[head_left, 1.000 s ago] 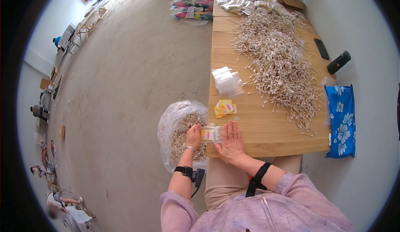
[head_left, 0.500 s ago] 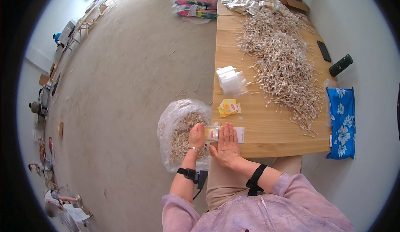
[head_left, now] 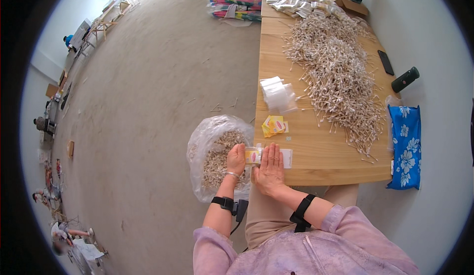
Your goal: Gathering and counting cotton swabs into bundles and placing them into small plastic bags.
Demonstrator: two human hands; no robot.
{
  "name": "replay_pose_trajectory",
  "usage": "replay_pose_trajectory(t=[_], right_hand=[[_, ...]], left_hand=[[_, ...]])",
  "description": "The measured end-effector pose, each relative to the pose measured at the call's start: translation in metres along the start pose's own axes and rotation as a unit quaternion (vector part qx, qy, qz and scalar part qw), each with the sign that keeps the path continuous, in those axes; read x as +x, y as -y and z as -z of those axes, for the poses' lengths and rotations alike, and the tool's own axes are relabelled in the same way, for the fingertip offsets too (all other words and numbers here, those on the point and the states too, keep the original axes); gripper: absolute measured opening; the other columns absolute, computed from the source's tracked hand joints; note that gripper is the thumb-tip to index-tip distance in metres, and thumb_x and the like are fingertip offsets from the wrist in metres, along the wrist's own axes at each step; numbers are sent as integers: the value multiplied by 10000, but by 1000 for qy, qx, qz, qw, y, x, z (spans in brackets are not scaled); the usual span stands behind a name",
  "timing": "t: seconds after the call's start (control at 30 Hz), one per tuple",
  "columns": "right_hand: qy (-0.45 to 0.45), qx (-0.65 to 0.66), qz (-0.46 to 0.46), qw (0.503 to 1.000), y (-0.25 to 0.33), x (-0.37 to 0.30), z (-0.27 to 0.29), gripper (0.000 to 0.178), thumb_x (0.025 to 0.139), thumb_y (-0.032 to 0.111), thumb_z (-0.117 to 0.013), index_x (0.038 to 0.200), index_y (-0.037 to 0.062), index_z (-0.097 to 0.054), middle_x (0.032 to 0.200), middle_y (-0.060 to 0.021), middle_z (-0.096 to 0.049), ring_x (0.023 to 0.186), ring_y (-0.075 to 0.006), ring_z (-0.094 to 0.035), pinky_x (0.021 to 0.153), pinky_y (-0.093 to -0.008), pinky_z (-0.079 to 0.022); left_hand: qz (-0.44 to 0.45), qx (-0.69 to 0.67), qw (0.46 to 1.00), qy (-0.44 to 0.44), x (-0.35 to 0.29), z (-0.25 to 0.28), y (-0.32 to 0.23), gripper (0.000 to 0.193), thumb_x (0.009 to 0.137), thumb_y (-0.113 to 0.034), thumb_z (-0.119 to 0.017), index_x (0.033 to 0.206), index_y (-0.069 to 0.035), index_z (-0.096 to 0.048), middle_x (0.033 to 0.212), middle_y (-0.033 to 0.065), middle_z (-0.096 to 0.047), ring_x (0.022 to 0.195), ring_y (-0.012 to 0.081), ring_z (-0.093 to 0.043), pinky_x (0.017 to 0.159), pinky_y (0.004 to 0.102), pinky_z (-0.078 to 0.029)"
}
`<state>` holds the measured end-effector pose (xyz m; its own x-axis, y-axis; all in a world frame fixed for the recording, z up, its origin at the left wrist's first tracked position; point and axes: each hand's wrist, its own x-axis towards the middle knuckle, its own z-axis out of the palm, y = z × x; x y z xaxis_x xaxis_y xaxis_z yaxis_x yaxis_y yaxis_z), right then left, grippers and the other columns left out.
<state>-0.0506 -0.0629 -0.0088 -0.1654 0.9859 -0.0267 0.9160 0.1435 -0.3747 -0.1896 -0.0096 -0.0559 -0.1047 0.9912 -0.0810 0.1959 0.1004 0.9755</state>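
At the table's near left corner lies a small clear packet of cotton swabs (head_left: pixel 253 157) with a yellow-and-white card in it. My left hand (head_left: pixel 235 159) is closed on the packet's left end, just past the table edge. Flat across the packet's right part rests my right hand (head_left: pixel 270 170), its fingers stretched out and held together. A white flap (head_left: pixel 287 157) sticks out beyond those fingers; what lies under the palm is hidden. Just farther back are several yellow cards (head_left: pixel 274 125) and a stack of clear plastic bags (head_left: pixel 277 95).
A big heap of cotton swabs (head_left: pixel 335 72) covers much of the table (head_left: pixel 335 170), with filled packets (head_left: pixel 301 1) behind. Along the wall are a phone (head_left: pixel 385 62), a dark bottle (head_left: pixel 405 80) and a blue flowered pack (head_left: pixel 406 149). A plastic sack (head_left: pixel 196 149) of swabs stands left.
The whole view has shifted slightly to the right. My right thumb has drawn a little nearer to the packet; both hands otherwise keep their places.
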Motion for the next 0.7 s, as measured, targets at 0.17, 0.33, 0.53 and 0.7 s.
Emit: replay_pose_trajectory(t=[0.17,0.33,0.53,0.7], right_hand=[[9,-3,3,1000,-4,0,0,833,847,306,-518,1419,-87,-57,1499,-264,-14,1407,-383,12,1138,-464,-24],[-5,-23,-4,1000,-5,1,-3,805,851,279,-504,1424,-75,-63,1503,-251,-19,1411,-370,4,1142,-453,-32],[-5,2,-12,1000,-1,1,1,800,856,282,-500,1424,-73,-62,1504,-250,-14,1413,-362,11,1142,-447,-20],[2,56,-14,998,-3,1,5,784,844,253,-500,1427,-60,-80,1505,-246,-27,1410,-375,2,1141,-453,-27]], left_hand=[[-21,67,997,-16,0,1,0,412,976,-374,-452,740,-40,-498,633,-13,-459,609,77,-403,539,270,-385],[-12,54,998,-18,-1,-1,-9,418,973,-379,-455,729,-42,-489,617,-1,-442,601,85,-396,536,282,-382],[-28,102,994,-40,-4,-3,-22,436,966,-400,-452,740,-29,-496,609,77,-478,575,149,-431,542,328,-393],[-24,165,984,-66,-5,-2,-21,433,960,-403,-455,766,-23,-527,616,119,-517,574,185,-480,555,363,-409]])
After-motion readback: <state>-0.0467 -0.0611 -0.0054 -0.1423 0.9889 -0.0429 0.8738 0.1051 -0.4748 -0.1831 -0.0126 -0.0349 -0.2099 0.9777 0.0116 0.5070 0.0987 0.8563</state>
